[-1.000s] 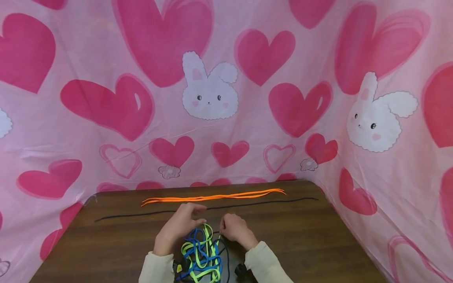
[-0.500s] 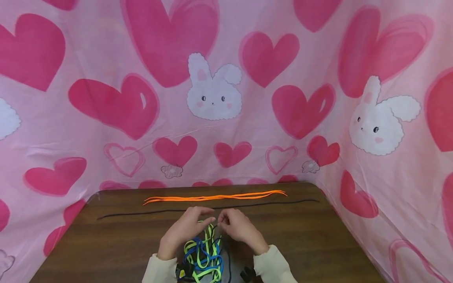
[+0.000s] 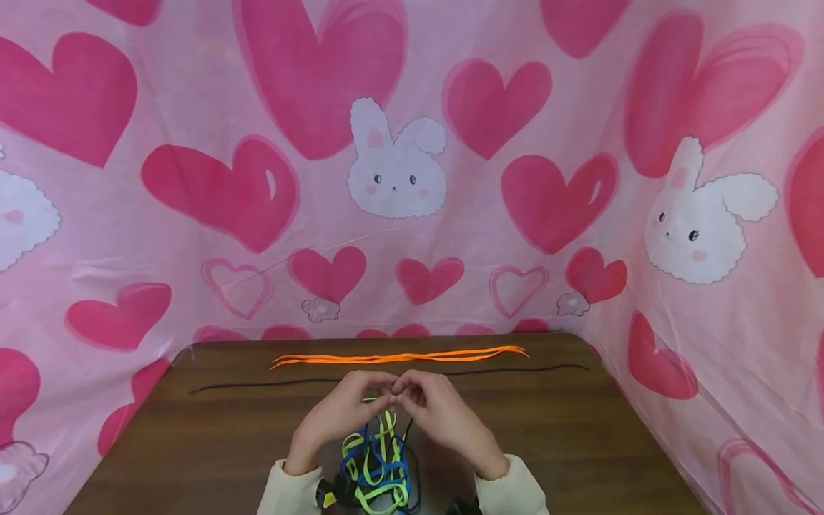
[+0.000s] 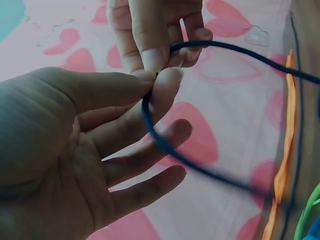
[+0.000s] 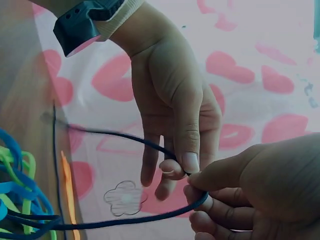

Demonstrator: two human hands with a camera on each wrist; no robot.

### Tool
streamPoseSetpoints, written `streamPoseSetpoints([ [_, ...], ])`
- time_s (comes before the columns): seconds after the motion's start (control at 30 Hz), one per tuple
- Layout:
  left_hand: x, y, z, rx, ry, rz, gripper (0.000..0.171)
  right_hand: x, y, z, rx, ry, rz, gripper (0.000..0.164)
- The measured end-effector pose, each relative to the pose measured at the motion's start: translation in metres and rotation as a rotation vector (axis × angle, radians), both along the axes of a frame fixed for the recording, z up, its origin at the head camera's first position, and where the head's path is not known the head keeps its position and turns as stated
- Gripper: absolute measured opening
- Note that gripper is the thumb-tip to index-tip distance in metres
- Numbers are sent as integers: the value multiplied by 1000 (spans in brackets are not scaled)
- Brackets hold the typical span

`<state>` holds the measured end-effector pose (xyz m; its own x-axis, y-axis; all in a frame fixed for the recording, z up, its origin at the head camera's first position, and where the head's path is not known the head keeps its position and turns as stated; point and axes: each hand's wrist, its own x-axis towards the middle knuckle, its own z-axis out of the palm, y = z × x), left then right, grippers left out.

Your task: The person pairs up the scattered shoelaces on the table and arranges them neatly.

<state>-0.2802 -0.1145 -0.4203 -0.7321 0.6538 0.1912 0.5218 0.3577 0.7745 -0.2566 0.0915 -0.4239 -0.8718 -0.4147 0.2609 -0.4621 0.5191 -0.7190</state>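
Fingertips together over the table, my left hand (image 3: 335, 415) and right hand (image 3: 447, 415) pinch one dark shoelace (image 4: 240, 49) between thumbs and forefingers. The lace loops away from the pinch on both sides in the wrist views. In the left wrist view, the other fingers of my left hand spread loosely. Below the hands lies a tangle of lime and blue shoelaces (image 3: 386, 466), with dark strands running among them. The small stretch of lace right between the fingertips is mostly hidden.
Several orange shoelaces (image 3: 399, 357) lie stretched side by side near the back of the brown table (image 3: 180, 443). In front of them, another dark lace (image 3: 257, 385) runs straight across, its middle covered by the hands. A pink heart-patterned cloth (image 3: 476, 236) hangs behind and at the sides.
My right hand has risen and moved in to meet the left hand at the fingertips, bringing up the dark lace. The left hand has shifted slightly right. The view has panned a little left.
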Motion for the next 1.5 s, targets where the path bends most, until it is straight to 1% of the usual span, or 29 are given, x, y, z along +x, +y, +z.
streamPoseSetpoints([
  [0.13,5,-3,7,23,64,49,20,6,1,7,-39,-11,17,5],
  [0.2,7,-5,9,39,109,70,18,8,2,10,-56,-17,31,6],
  [0.3,10,-7,11,96,147,98,18,12,4,14,-77,-13,46,8],
  [0.43,12,-9,15,172,221,172,21,18,8,21,-87,-15,56,8],
  [0.53,13,-9,16,231,308,226,22,20,11,25,-81,-24,54,6],
  [0.7,10,-11,17,333,498,291,28,24,14,32,-88,-7,53,7],
  [0.8,9,-13,16,363,577,304,31,28,15,34,-89,15,55,11],
  [0.9,7,-14,16,368,641,319,30,34,16,36,-98,25,65,13],
  [1.0,6,-15,16,347,670,365,30,39,17,38,-98,23,66,13],
  [1.1,6,-18,14,325,668,414,29,45,18,41,-95,44,66,12],
  [1.17,6,-20,15,320,671,436,29,48,19,43,-95,65,70,12],
  [1.27,5,-23,14,328,681,445,29,55,22,46,-96,95,76,12],
  [1.43,5,-27,13,362,693,438,32,66,29,55,-80,111,45,17],
  [1.5,5,-28,14,379,704,447,31,69,31,57,-77,119,32,16],
])
